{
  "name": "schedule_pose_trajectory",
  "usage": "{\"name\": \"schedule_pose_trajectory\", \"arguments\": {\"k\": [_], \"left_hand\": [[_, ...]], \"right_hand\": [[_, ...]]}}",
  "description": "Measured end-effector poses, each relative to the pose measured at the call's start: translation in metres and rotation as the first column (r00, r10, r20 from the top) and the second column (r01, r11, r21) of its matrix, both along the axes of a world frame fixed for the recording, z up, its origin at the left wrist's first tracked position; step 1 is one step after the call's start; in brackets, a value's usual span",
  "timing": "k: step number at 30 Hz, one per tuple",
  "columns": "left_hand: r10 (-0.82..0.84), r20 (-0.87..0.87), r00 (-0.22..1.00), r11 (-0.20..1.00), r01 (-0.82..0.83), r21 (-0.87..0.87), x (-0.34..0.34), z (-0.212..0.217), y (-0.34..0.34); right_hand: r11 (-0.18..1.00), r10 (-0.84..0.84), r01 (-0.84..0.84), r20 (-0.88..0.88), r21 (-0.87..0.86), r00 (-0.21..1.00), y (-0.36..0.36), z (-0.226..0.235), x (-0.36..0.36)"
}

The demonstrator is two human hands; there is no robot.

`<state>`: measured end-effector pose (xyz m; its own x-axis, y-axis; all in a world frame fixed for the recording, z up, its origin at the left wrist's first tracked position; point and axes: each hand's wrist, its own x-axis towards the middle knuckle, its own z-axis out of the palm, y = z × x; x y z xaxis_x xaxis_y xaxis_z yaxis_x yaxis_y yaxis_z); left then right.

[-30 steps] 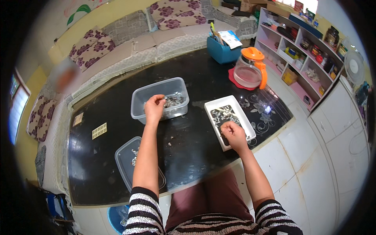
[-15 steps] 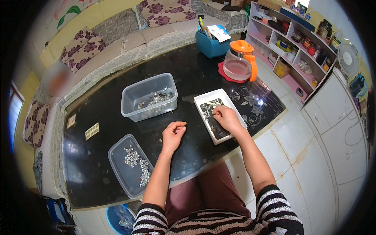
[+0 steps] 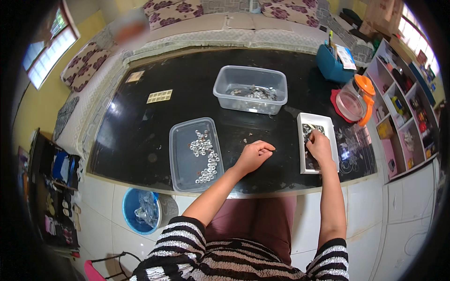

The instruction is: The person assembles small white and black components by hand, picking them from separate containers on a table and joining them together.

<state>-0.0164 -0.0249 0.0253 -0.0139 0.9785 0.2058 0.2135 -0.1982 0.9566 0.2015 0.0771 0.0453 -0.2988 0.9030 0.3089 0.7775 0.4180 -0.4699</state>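
My right hand (image 3: 319, 147) reaches into a white rectangular tray (image 3: 332, 150), its fingers closed in a pinch among small light and dark pieces (image 3: 309, 131); whatever is in the pinch is hidden. My left hand (image 3: 253, 157) hovers low over the black table, fingers curled together; anything at their tips is too small to name. To its left lies a shallow clear plastic lid (image 3: 182, 159), with many small ring-shaped shiny pieces (image 3: 201, 147) spread over its right half. Behind my hands stands a clear plastic tub (image 3: 251, 106) holding a heap of small metallic pieces (image 3: 258, 92).
A glass jug (image 3: 350, 104) with an orange lid sits on a red mat at the right, near a teal holder (image 3: 330, 65). A pale card (image 3: 160, 96) lies at the table's left. A blue bin (image 3: 136, 218) stands on the floor below the table's front edge.
My view has swung leftward, so the table's things appear farther right and the bin shows more fully. My right hand stays in the white tray; my left hand stays curled over the table.
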Motion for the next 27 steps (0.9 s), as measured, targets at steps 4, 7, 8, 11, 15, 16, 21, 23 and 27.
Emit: {"name": "schedule_pose_trajectory", "arguments": {"k": [4,7,8,11,15,16,21,23,27], "left_hand": [[0.033,-0.091,0.995,0.998,-0.027,0.065,-0.027,0.008,-0.017],[0.151,-0.090,0.984,0.986,-0.144,0.083,-0.052,0.015,-0.038],[0.206,-0.128,0.970,0.978,-0.198,0.068,-0.063,0.017,-0.045],[0.385,-0.229,0.894,0.922,-0.383,0.053,-0.097,0.015,-0.068],[0.574,-0.357,0.737,0.812,-0.569,0.131,-0.129,0.009,-0.089],[0.582,-0.402,0.707,0.799,-0.590,0.119,-0.132,0.012,-0.093],[0.568,-0.497,0.656,0.797,-0.590,0.132,-0.140,0.005,-0.101],[0.562,-0.518,0.645,0.804,-0.573,0.158,-0.140,0.005,-0.100],[0.568,-0.419,0.709,0.808,-0.577,0.118,-0.141,0.004,-0.097]], "right_hand": [[0.996,-0.079,0.083,-0.127,0.028,0.989,-0.011,0.013,-0.010],[1.000,-0.014,0.019,-0.316,0.011,0.949,-0.025,0.023,-0.021],[1.000,0.008,-0.008,-0.352,0.004,0.936,-0.032,0.027,-0.029],[0.990,0.087,-0.132,-0.517,-0.052,0.852,-0.046,0.021,-0.050],[0.958,0.079,-0.229,-0.604,-0.175,0.793,-0.060,0.007,-0.071],[0.953,0.085,-0.240,-0.597,-0.186,0.798,-0.062,0.003,-0.075],[0.927,0.097,-0.290,-0.597,-0.236,0.797,-0.072,-0.017,-0.093],[0.920,0.097,-0.305,-0.611,-0.246,0.785,-0.075,-0.022,-0.098],[0.894,0.056,-0.325,-0.641,-0.309,0.765,-0.078,-0.030,-0.096]]}}
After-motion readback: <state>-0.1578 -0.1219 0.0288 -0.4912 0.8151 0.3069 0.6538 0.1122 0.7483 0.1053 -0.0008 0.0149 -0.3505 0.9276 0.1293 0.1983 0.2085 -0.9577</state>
